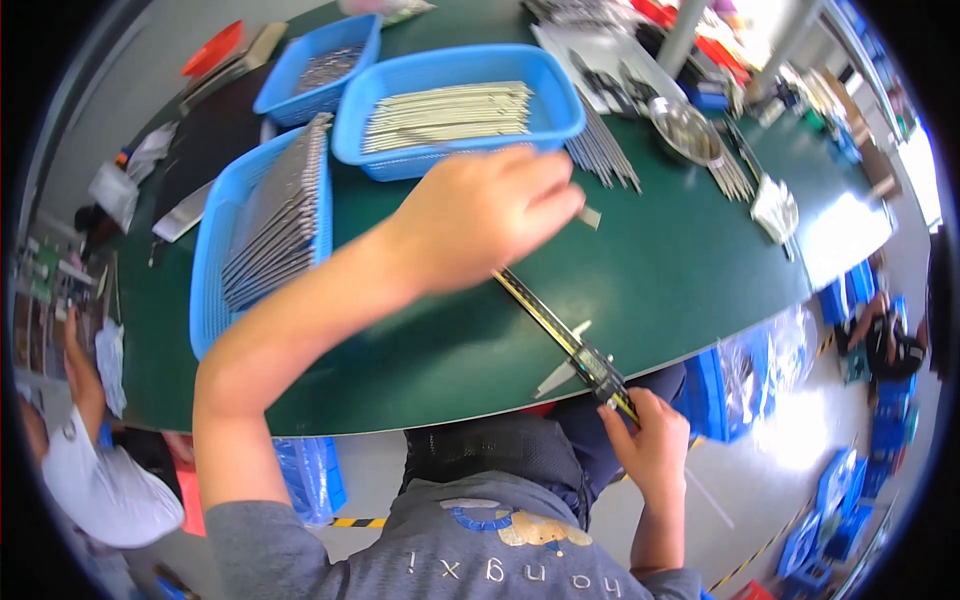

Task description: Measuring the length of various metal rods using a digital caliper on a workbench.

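Currently, caliper [599,371]: slanting over green table [700,290], near end in right hand [652,438].
Right grip: wrapped round it.
Left hand [490,208]: blurred, apparently over caliper's far end; grip cannot be told.

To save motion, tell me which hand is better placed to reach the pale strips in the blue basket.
Likely the left hand: it appears close to the blue basket with the pale strips. The right hand is farther away, near the green table's edge, and grips the caliper.
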Motion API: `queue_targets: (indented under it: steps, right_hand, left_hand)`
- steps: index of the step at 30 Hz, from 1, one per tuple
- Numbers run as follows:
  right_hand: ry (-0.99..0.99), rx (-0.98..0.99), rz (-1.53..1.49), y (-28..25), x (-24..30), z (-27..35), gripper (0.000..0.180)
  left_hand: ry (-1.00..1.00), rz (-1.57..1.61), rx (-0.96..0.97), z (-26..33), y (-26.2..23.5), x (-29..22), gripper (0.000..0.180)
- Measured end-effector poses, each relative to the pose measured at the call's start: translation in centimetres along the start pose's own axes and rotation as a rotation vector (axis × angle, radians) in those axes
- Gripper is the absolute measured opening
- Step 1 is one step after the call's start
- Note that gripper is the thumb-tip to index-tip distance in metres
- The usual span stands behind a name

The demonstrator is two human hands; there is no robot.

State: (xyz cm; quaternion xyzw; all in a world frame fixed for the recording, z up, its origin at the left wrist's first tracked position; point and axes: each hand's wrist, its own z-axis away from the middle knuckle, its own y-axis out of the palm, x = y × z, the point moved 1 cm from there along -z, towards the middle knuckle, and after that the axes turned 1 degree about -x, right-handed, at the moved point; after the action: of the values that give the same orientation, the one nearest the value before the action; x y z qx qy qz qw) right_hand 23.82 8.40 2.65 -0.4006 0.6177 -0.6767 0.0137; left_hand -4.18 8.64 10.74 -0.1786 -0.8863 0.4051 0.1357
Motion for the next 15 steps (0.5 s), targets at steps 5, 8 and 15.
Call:
queue_targets:
  steps: [5,8,15]
  right_hand:
    - [-0.028,-0.043,-0.033,0.1,0.2,0.4,0.025]
    - [-0.02,-0.029,-0.013,0.2,0.3,0.5,0.025]
    - [-0.032,-0.056,0.003,0.2,-0.8,0.2,0.027]
  left_hand:
    - [-0.29,-0.013,0.085,-0.3,4.2,8.8,0.018]
    - [-0.661,0.106,0.429,1.7,5.6,11.3,0.017]
    - [-0.775,-0.08,0.18,4.8,1.1,14.6,0.02]
